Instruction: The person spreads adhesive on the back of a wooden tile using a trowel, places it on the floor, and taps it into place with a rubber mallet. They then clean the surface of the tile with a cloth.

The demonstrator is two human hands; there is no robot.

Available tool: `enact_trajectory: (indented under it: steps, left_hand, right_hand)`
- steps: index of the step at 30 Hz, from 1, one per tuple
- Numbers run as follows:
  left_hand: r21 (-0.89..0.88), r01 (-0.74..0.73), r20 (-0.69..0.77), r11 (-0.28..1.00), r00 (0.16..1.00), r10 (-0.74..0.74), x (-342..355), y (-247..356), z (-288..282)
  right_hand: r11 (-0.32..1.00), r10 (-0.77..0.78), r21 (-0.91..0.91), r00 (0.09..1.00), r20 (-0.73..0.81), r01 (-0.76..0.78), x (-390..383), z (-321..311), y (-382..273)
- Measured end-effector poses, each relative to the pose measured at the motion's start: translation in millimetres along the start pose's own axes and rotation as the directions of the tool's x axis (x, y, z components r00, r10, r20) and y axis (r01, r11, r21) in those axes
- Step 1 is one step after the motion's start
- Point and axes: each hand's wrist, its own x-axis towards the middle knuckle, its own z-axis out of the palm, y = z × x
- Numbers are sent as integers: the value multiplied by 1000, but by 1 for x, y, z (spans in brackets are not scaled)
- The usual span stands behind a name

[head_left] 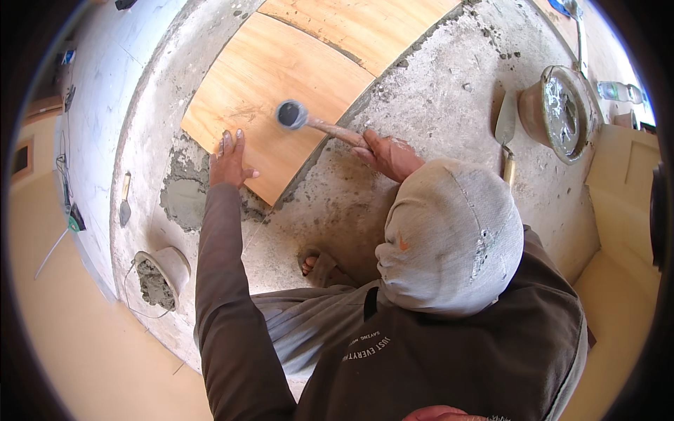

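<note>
At the lower edge, only a sliver of my right hand (444,412) shows, close to the back of a crouching co-worker's dark hoodie (456,365). Its fingers are mostly cut off, so their hold cannot be made out. My left hand is out of the picture. The co-worker, in a grey knit cap (449,238), grips a mallet (337,132) in the right hand. Its round dark head (291,114) appears over a wood-look tile (260,91). The co-worker's left hand (228,161) lies spread on the tile's near left corner.
Wet mortar (186,193) borders the tile, and a second tile (365,28) lies beyond. On the left are a small trowel (125,202) and a tipped mortar bucket (168,274). At right, a larger trowel (507,126) rests by a bucket (537,112) near a plastic bottle (618,91).
</note>
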Motion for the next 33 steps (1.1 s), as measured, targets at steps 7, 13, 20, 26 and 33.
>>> enact_trajectory:
  steps: [7,13,20,26,33]
  left_hand:
    - [10,-39,-28,999,999,39,7,-9,5]
    - [42,27,-15,999,1000,-27,-9,-23,7]
    - [36,-6,9,999,1000,5,7,3,-7]
    - [-4,4,-19,1000,1000,-4,-1,-4,-10]
    - [-429,41,-99,902,991,-92,24,-33,26]
  right_hand:
    - [990,131,64,984,-122,-124,-7,-24,-13]
    - [973,215,107,974,-75,-206,6,-38,-18]
    - [965,257,-2,948,-189,-262,0,-56,31]
    - [963,265,4,941,-211,-270,-20,-36,36]
    - [981,81,189,968,-236,-36,13,-67,-5]
